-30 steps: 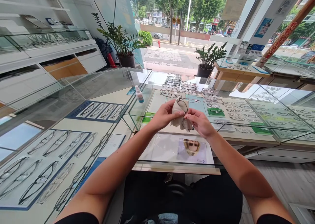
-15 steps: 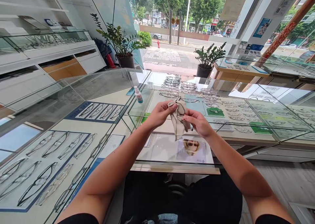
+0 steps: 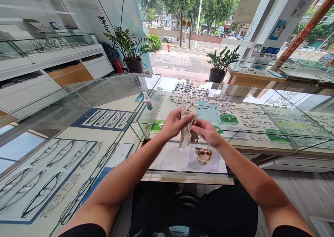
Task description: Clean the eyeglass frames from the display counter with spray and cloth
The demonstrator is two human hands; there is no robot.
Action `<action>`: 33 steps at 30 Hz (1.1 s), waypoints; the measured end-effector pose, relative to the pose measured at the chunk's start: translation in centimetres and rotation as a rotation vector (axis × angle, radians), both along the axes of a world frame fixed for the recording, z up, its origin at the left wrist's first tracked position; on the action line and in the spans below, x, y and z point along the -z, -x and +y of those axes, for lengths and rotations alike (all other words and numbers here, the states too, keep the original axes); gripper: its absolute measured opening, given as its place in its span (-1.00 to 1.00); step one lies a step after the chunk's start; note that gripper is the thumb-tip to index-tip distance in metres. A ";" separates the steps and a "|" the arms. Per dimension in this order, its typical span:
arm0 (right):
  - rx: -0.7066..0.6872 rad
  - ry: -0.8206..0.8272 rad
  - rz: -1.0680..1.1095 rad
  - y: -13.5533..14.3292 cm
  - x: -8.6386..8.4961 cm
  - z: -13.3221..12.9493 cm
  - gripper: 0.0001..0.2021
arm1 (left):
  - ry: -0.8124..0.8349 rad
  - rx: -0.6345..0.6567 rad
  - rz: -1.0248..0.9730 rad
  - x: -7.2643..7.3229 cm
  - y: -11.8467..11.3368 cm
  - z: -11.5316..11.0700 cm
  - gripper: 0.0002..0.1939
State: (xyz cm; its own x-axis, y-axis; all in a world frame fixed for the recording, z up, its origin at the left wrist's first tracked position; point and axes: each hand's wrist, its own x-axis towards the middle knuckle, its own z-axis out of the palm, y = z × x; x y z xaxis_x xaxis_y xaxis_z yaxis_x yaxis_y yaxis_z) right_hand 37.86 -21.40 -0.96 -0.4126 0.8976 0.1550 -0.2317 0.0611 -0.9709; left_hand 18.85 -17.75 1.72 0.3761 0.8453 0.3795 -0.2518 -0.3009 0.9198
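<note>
A beige cleaning cloth with a zigzag edge hangs folded from my left hand, whose thumb presses on it from the front. Wrapped partly inside is a pair of eyeglasses; only bits of its dark frame show, near the top of the cloth and below my right fingers. My right hand pinches the glasses at the cloth's right side, fingers closed. Both hands are held close together above the glass counter. A white spray bottle with a blue-green label stands upright on the glass, left of my hands.
Rows of eyeglasses lie inside the glass display case ahead. More frames rest on a blue-edged tray under the glass at left. A picture card lies below my hands. Potted plants stand beyond the counter.
My left thumb has shifted down and right over the cloth, folding it over more of the glasses. My right hand has stayed close by; less of the dark frame shows.
</note>
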 end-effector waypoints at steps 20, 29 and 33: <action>0.093 0.062 0.010 0.8 -2.3 0.8 -0.57 | 0.124 0.000 -0.057 -0.1 0.2 1.2 -0.38; 0.127 0.127 0.152 1.4 -1.3 0.8 -0.56 | 0.150 -0.103 -0.121 0.5 -0.3 1.5 -0.25; 0.212 0.116 0.220 -0.1 -1.5 0.9 -0.58 | 0.188 -0.006 -0.175 0.7 -0.4 1.7 -0.29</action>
State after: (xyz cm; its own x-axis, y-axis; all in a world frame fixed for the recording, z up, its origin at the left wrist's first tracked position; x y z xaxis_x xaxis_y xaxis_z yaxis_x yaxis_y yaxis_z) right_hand 37.92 -20.45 0.52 -0.1824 0.9769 0.1117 -0.4305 0.0228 -0.9023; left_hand 19.26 -16.04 1.06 0.3131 0.9092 0.2745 -0.4111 -0.1308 0.9021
